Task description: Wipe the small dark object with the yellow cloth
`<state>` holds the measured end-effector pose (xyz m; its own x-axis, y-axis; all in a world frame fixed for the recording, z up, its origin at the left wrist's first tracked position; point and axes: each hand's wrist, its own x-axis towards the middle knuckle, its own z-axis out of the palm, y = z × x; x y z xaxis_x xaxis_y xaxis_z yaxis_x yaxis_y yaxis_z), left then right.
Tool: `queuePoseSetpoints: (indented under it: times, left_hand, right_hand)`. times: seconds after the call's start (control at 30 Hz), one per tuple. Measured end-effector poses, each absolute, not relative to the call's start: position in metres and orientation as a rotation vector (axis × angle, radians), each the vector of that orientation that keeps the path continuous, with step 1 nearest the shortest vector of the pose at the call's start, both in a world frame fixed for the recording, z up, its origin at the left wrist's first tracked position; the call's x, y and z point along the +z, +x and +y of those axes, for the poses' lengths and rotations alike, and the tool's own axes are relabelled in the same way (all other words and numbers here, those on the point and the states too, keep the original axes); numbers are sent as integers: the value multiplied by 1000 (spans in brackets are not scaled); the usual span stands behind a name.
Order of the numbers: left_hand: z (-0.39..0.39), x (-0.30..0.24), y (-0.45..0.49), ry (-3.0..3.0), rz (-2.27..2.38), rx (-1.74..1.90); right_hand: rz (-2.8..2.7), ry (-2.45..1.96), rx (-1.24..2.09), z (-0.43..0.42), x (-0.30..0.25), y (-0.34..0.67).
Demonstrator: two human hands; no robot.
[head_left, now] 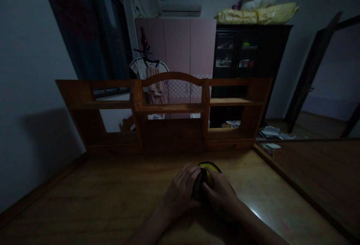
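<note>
A dark, rounded object with yellow parts and a black rim (209, 167) is between my two hands, low over the wooden tabletop. Its kind is hard to make out in the dim light. My left hand (182, 188) is closed around its dark left side, with fingers bent over the top. From the right, my right hand (222, 190) grips the yellow part, thumb toward the middle. Both hands hide much of its lower portion. Whether it touches the tabletop (118, 192) I cannot tell.
A wooden shelf unit (171, 108) with open compartments stands along the tabletop's far edge. A raised wooden edge (298, 187) runs down the right side. A white wall (33, 125) borders the left. Beyond are a pink wardrobe (177, 46) and a dark cabinet (267, 57).
</note>
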<state>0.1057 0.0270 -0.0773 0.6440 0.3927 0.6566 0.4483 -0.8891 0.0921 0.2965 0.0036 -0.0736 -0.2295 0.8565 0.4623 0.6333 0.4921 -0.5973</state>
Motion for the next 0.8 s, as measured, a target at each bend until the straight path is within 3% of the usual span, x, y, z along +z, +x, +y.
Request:
queuePoseSetpoints:
  times: [0.8]
  left_hand:
    - [31,-79,102,-2707,-763,-1093]
  right_hand:
    - [-1953,-1356,263,6,-77,297]
